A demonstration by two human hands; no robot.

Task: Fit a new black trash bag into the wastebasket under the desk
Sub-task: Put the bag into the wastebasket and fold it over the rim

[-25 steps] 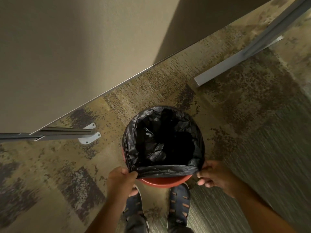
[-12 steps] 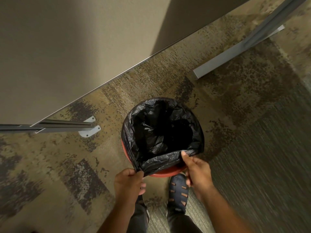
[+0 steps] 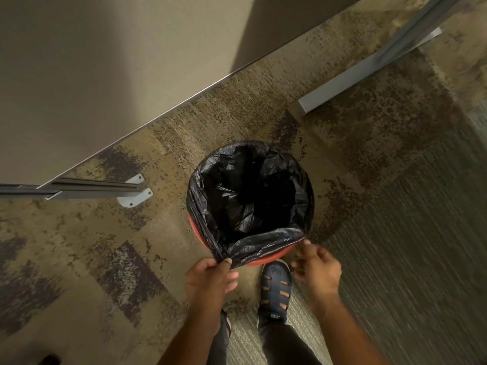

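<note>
A round red wastebasket (image 3: 259,261) stands on the carpet, seen from above. A black trash bag (image 3: 250,196) lines it, folded over the far and side rim; the near edge lies slack inside the red rim. My left hand (image 3: 210,280) pinches the bag's near-left corner between thumb and fingers. My right hand (image 3: 316,267) is blurred just off the bag's near-right corner, fingertips at the edge; whether it grips the bag I cannot tell.
A beige partition wall (image 3: 105,61) runs diagonally behind the basket. A grey metal desk foot (image 3: 369,72) lies at the upper right, another foot with a bracket (image 3: 133,194) at the left. My sandalled foot (image 3: 275,288) stands against the basket.
My right hand has left the middle of the bag's near edge and moved right to its near-right corner. My left hand still holds the near-left corner.
</note>
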